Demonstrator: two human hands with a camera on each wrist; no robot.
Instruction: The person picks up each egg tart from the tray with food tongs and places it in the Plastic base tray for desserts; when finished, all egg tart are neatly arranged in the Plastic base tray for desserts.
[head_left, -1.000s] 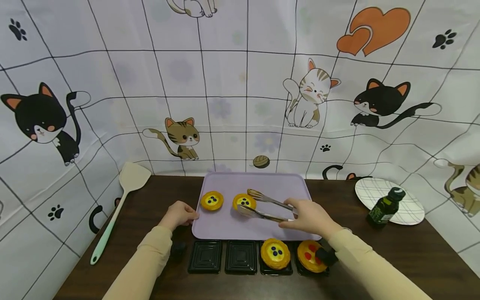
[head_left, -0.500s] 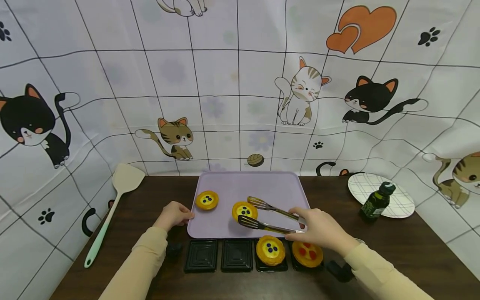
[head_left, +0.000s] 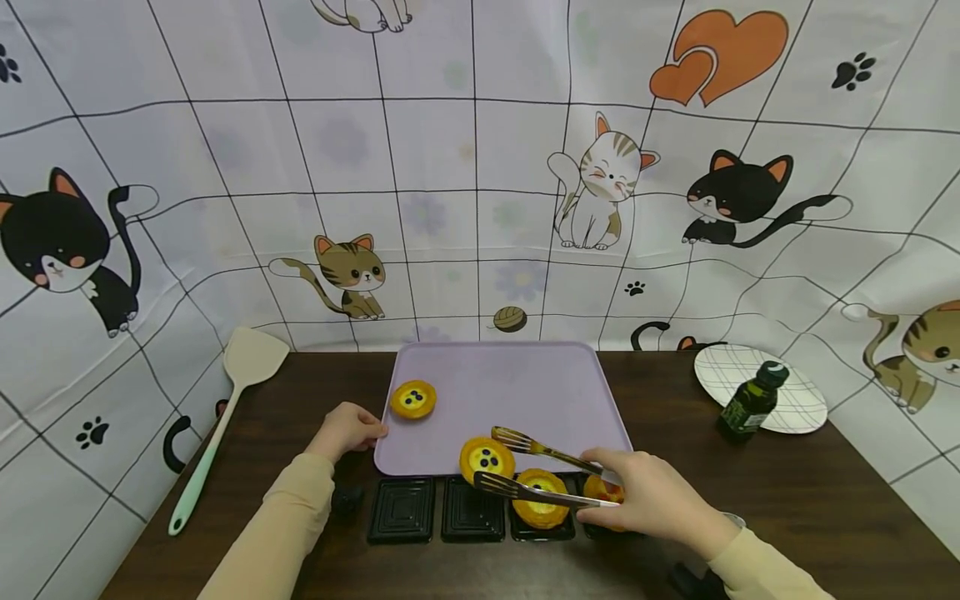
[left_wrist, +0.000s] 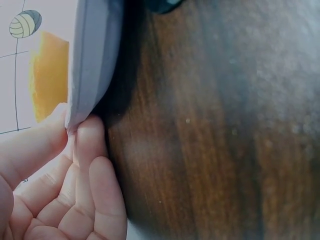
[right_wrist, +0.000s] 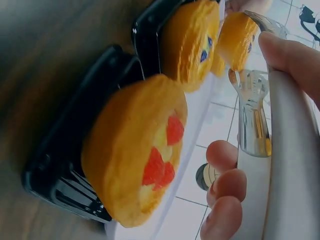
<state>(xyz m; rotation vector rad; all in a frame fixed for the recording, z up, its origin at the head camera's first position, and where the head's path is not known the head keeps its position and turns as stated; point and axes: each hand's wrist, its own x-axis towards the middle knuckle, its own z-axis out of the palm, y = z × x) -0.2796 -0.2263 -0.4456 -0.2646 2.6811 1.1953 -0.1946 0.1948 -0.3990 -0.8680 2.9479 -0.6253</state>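
My left hand (head_left: 348, 431) pinches the left rim of a lilac tray (head_left: 517, 383); in the left wrist view, thumb and forefinger grip the tray's edge (left_wrist: 97, 55). My right hand (head_left: 651, 496) holds metal tongs (head_left: 555, 454), their tips on either side of an egg tart (head_left: 484, 457) with blue dots. That tart overlaps the tray's front edge and an unfilled black holder (head_left: 472, 515). Another blue-dotted tart (head_left: 413, 400) lies at the tray's left. In the holders at right sit a blue-dotted tart (head_left: 542, 512) and a red-topped tart (right_wrist: 135, 145), partly hidden by my hand in the head view.
Another black holder (head_left: 401, 511) stands at the row's left end. A spatula (head_left: 225, 425) leans at far left. On the right are a dark green bottle (head_left: 752, 402) and a white oval plate (head_left: 806, 400). A cat-print sheet (head_left: 450, 167) hangs behind the table.
My right hand has brought the tongs round the middle tart and carried it from the tray's middle toward the front edge. My left hand stays at the tray's rim; the head view shifted slightly.
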